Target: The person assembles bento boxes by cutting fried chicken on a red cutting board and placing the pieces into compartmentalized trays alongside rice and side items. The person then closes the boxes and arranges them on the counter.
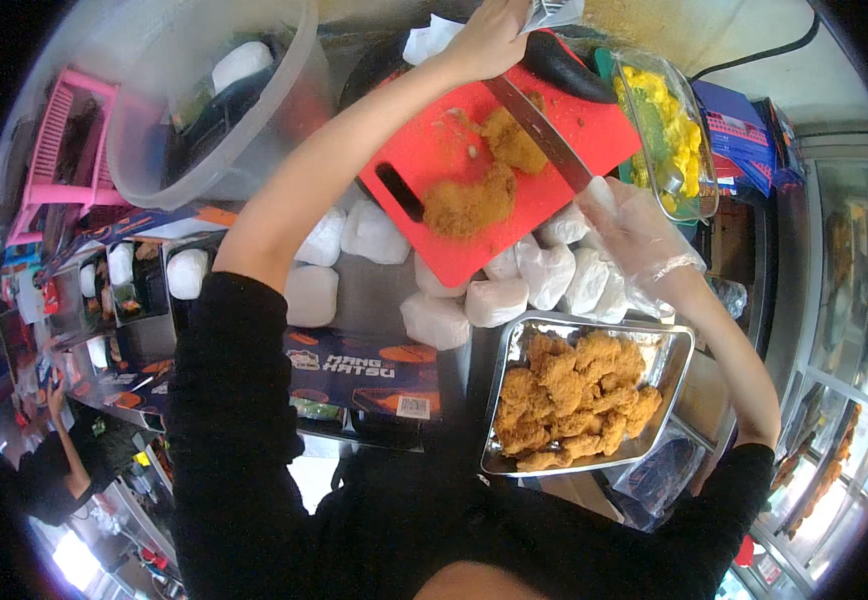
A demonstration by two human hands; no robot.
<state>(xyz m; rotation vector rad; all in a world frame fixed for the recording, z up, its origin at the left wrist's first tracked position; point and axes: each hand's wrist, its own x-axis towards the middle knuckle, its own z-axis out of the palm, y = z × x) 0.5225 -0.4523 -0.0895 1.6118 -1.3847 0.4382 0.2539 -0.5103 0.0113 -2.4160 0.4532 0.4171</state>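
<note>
My right hand [636,232], in a clear plastic glove, is closed round one end of a knife [544,132]. The blade slants up and left over a red cutting board [579,118]. Two golden breaded cutlets lie there: a far cutlet [514,140] partly under the blade, and a near cutlet [469,202]. My bare left hand [492,42] reaches past the board's far edge, fingers curled at a silver, ridged thing [554,12] cut off by the picture's edge. Its fingertips are partly hidden.
A metal tray [689,350] of fried chicken pieces [574,395] stands near me. White wrapped bundles [499,300] border the board. A glass dish [711,205] of yellow pieces is at right, a clear plastic tub [144,165] at left. Another person's arm [72,455] shows far left.
</note>
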